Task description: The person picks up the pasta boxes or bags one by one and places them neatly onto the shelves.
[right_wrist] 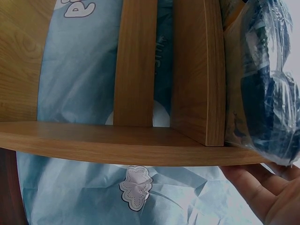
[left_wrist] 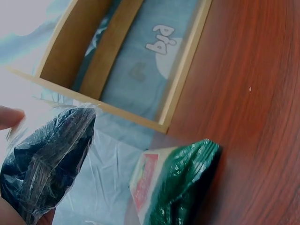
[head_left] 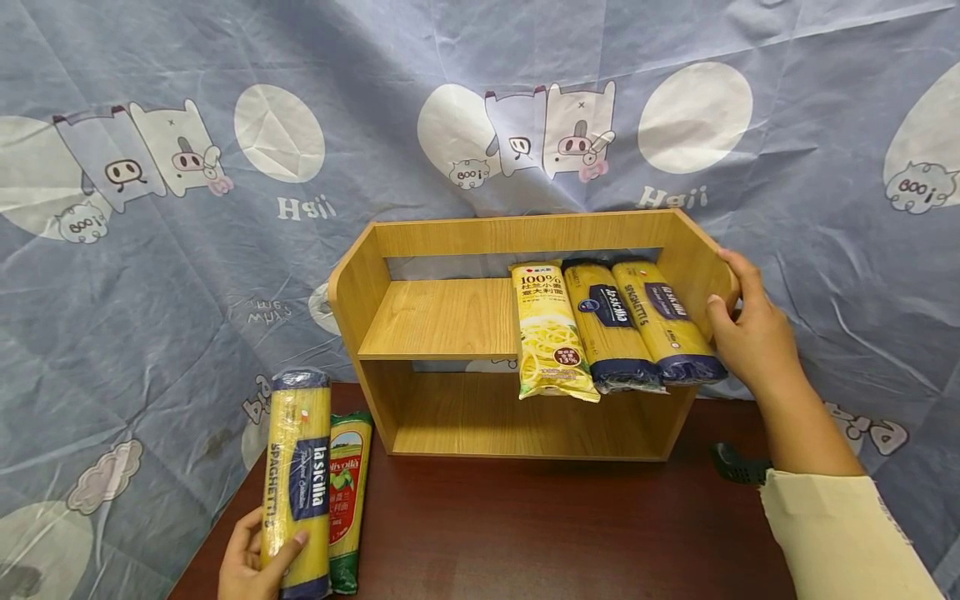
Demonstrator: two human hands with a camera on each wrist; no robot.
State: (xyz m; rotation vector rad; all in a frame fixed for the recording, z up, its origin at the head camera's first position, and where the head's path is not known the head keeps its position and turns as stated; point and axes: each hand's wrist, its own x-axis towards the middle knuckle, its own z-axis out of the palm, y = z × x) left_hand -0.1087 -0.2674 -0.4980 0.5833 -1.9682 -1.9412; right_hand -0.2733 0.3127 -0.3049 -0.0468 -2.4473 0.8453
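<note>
My left hand (head_left: pixel 258 554) grips a yellow pack of spaghetti (head_left: pixel 296 483) with dark blue ends, thumb across its front. In the left wrist view the dark end of that spaghetti pack (left_wrist: pixel 49 159) shows in clear wrap. Beside it, a green-ended pasta pack (head_left: pixel 348 500) with a red label stands on the table. At the right, my right hand (head_left: pixel 757 333) holds the side panel of the wooden shelf (head_left: pixel 525 235), thumb at its front edge. On the upper board lie a pale yellow noodle pack (head_left: pixel 555 333) and two blue-ended spaghetti packs (head_left: pixel 611 321) (head_left: pixel 667 321).
The shelf stands on a dark red-brown table (head_left: pixel 525 525), against a blue-grey cloth (head_left: pixel 465 50) with cartoon pigs. Bare board shows on the upper level's left side and along the lower level. A small black object (head_left: pixel 738 467) lies right of the shelf.
</note>
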